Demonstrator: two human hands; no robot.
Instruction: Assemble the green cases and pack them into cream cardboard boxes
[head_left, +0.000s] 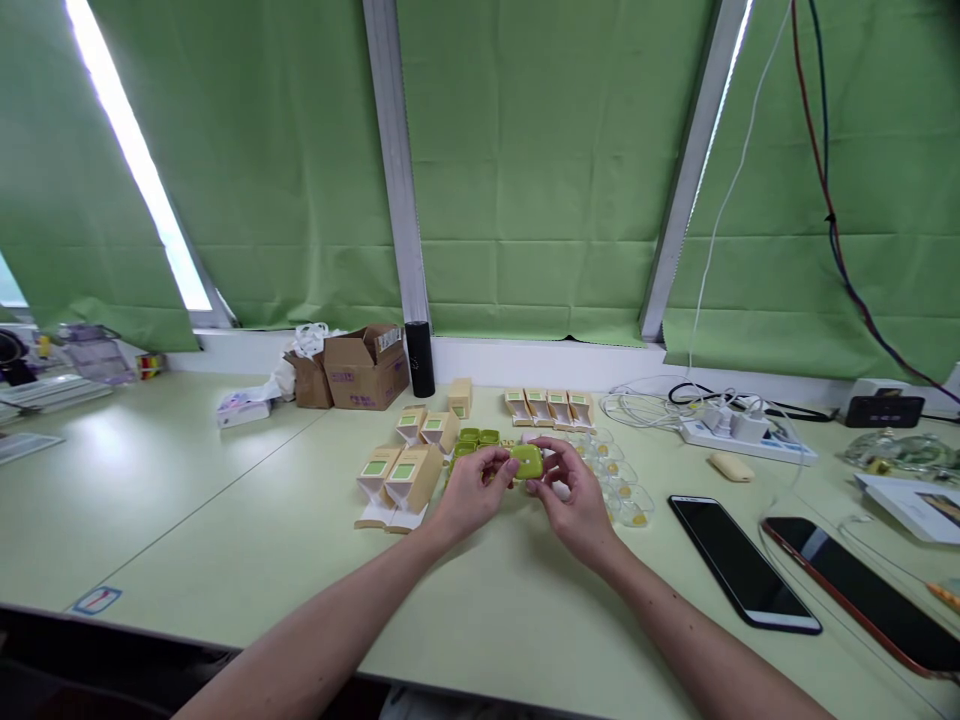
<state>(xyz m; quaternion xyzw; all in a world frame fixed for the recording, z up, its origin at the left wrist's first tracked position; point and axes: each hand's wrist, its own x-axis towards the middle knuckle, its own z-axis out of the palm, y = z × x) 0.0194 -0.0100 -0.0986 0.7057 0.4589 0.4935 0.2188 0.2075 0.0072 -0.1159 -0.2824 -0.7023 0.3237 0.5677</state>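
A small green rounded case (528, 461) is held above the table between both hands. My left hand (478, 488) pinches its left edge with thumb and fingers. On the right edge, the fingers of my right hand (573, 497) are closed around it. Behind my left hand sit several more green cases (469, 440), partly hidden by it. Clear plastic pieces with yellow spots (616, 470) lie in rows just beyond my right hand. To the left stand several beige cartons (415, 478) with green labels and open flaps; more open cartons (548, 408) are lined up at the back.
Two phones (742, 560) (862, 590) lie at the right. Behind them are a power strip (750, 440) with tangled cables and a beige oval object (730, 467). A cardboard box (366, 368), a black cylinder (419, 360) and a tissue pack (244, 408) stand at the back left.
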